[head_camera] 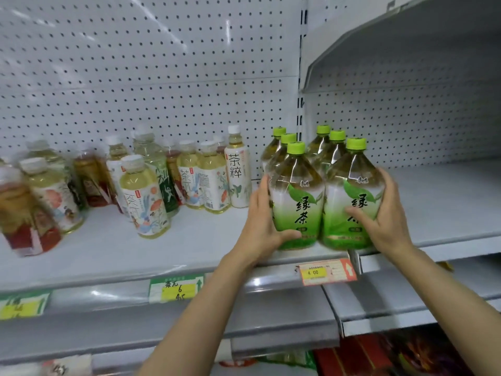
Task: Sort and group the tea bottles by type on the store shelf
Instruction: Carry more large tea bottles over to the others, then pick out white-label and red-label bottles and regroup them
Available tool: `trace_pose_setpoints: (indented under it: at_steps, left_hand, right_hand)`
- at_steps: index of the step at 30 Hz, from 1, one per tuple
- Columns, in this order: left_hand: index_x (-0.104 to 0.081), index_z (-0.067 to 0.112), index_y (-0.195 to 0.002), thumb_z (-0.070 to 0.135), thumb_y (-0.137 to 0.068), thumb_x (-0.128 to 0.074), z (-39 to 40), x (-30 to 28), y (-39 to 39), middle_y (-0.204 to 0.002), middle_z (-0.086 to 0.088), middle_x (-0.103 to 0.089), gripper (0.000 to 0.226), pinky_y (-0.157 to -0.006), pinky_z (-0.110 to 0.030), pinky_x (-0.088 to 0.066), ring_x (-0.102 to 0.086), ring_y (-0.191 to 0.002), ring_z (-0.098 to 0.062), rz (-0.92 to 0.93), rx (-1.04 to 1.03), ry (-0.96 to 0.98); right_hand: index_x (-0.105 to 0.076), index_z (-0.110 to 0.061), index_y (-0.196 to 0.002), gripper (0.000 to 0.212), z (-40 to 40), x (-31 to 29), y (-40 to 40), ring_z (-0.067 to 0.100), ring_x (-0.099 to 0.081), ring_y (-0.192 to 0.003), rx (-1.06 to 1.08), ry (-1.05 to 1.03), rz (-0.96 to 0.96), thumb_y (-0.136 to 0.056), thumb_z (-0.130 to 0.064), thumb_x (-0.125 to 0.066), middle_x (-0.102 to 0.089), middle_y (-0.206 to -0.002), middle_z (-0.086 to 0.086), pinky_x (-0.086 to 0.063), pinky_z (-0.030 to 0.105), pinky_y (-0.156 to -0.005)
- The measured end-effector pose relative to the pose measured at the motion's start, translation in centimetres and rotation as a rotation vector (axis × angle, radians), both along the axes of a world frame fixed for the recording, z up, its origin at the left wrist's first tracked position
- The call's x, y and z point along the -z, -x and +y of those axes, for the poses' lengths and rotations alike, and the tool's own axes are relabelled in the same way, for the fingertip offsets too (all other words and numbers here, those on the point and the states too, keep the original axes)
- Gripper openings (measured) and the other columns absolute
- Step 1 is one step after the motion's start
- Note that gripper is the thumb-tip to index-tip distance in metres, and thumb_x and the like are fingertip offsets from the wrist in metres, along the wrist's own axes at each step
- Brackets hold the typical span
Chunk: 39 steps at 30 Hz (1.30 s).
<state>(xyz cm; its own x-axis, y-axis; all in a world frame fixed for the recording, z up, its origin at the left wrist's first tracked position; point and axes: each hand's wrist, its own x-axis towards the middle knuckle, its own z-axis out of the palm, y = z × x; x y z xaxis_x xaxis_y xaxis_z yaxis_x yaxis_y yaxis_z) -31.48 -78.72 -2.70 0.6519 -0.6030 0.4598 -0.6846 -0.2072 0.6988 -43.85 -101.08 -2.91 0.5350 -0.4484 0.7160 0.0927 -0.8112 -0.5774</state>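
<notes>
Six large green tea bottles [332, 154] with lime caps stand in two rows of three at the front edge of the shelf [176, 248]. The left hand [261, 221] cups the front-left bottle [296, 196], thumb across its base. The right hand [385, 218] wraps round the front-right bottle [352, 191]. Smaller mixed tea bottles [211, 177] crowd the shelf's left part.

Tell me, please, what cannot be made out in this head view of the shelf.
Head view:
- Rear green-cap bottles: labels hidden behind the two front bottles.
- Right front bottle: label partly covered by the right hand.
- Left front bottle: its side hidden by the left hand.
- Far-left small bottles: blurred, cut by the left edge.
- Orange price tag: small print too small to read.
</notes>
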Motion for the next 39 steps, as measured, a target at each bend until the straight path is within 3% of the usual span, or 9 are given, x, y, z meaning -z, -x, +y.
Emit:
trace_pose_setpoints:
  at_steps: [5, 10, 14, 19, 24, 27, 31, 35, 39]
  left_hand:
    - [0.007, 0.021, -0.16, 0.03, -0.069, -0.091, -0.3, -0.4, 0.4, -0.161, -0.003, -0.018, 0.134, -0.116, -0.021, -0.016, -0.019, -0.147, -0.014, -0.048, -0.079, -0.018]
    - [0.011, 0.02, -0.159, 0.038, -0.073, -0.087, -0.1, -0.2, 1.5, -0.164, -0.003, -0.016, 0.132, -0.109, -0.04, -0.042, -0.032, -0.145, -0.023, -0.19, -0.208, -0.158]
    - [-0.001, 0.02, -0.161, 0.047, -0.081, -0.077, 2.2, 0.3, 1.5, -0.164, -0.002, -0.018, 0.113, -0.104, -0.042, -0.046, -0.034, -0.143, -0.024, -0.37, -0.262, -0.319]
    - [-0.036, 0.014, -0.151, 0.045, -0.088, -0.071, 8.7, -0.3, -1.4, -0.149, -0.006, -0.045, 0.078, -0.111, -0.037, -0.041, -0.042, -0.135, -0.022, -0.377, -0.511, -0.108]
    - [-0.035, 0.001, -0.146, 0.032, -0.081, -0.081, 16.6, -2.4, -7.6, -0.142, -0.016, -0.043, 0.085, -0.112, -0.04, -0.035, -0.04, -0.132, -0.033, -0.064, -0.98, 0.231]
    - [-0.033, 0.006, -0.145, 0.043, -0.072, -0.085, 18.6, -2.3, -11.5, -0.142, -0.015, -0.043, 0.097, -0.111, -0.051, -0.039, -0.042, -0.132, -0.034, 0.11, -0.864, 0.135]
    - [-0.045, 0.018, -0.124, 0.045, -0.067, -0.083, 18.7, -1.6, -14.1, -0.119, -0.002, -0.06, 0.074, -0.09, -0.049, -0.055, -0.062, -0.109, -0.027, 0.155, -0.731, 0.122]
    - [-0.052, 0.031, -0.11, 0.078, -0.054, -0.069, 19.3, -0.5, -14.9, -0.105, 0.008, -0.065, 0.075, -0.077, -0.045, -0.059, -0.065, -0.096, -0.017, 0.06, -0.698, 0.004]
    - [-0.051, 0.032, -0.114, 0.081, -0.057, -0.062, 19.4, -0.3, -13.1, -0.107, 0.01, -0.059, 0.077, -0.079, -0.044, -0.057, -0.06, -0.101, -0.016, -0.007, -0.617, -0.021]
  right_hand:
    - [-0.023, -0.004, -0.151, 0.116, -0.2, -0.4, -0.5, 0.037, -0.043, -0.133, 0.022, 0.041, 0.058, -0.064, -0.074, -0.055, -0.038, -0.15, 0.019, -0.037, 0.045, -0.105]
    - [-0.017, -0.009, -0.152, 0.105, 0.7, 0.6, -0.2, 0.038, -0.039, -0.134, 0.077, 0.06, 0.045, -0.073, -0.063, -0.06, -0.036, -0.15, 0.021, -0.037, 0.051, -0.106]
    - [-0.025, 0.003, -0.149, 0.091, 2.0, 1.4, 0.3, 0.038, -0.03, -0.139, 0.201, 0.364, -0.052, -0.084, -0.056, -0.048, -0.031, -0.151, 0.024, -0.023, 0.045, -0.117]
    - [-0.04, 0.009, -0.139, 0.068, 4.7, 1.2, 0.0, 0.041, -0.038, -0.133, 0.136, 0.651, -0.207, -0.087, -0.032, -0.056, -0.044, -0.14, 0.028, -0.021, 0.04, -0.118]
    - [-0.045, 0.004, -0.137, 0.053, 9.8, 0.6, -2.7, 0.034, -0.047, -0.126, -0.037, 0.802, -0.283, -0.092, -0.023, -0.058, -0.051, -0.134, 0.021, -0.031, 0.041, -0.115]
    - [-0.054, 0.004, -0.133, 0.047, 13.7, 0.0, -6.1, 0.033, -0.054, -0.121, -0.085, 0.779, -0.276, -0.091, -0.017, -0.06, -0.059, -0.128, 0.021, -0.038, 0.042, -0.111]
    - [-0.055, 0.003, -0.133, 0.048, 17.5, -1.1, -12.3, 0.03, -0.057, -0.118, -0.094, 0.739, -0.135, -0.091, -0.019, -0.061, -0.061, -0.127, 0.017, -0.047, 0.045, -0.102]
    - [-0.038, -0.003, -0.146, 0.063, 20.0, -3.7, -18.3, 0.03, -0.043, -0.132, -0.006, 0.545, 0.081, -0.093, -0.026, -0.062, -0.046, -0.143, 0.016, -0.04, 0.047, -0.111]
    - [-0.01, -0.011, -0.155, 0.077, 21.8, -6.7, -23.5, 0.032, -0.021, -0.145, 0.102, 0.395, 0.243, -0.098, -0.038, -0.054, -0.023, -0.158, 0.015, -0.023, 0.042, -0.118]
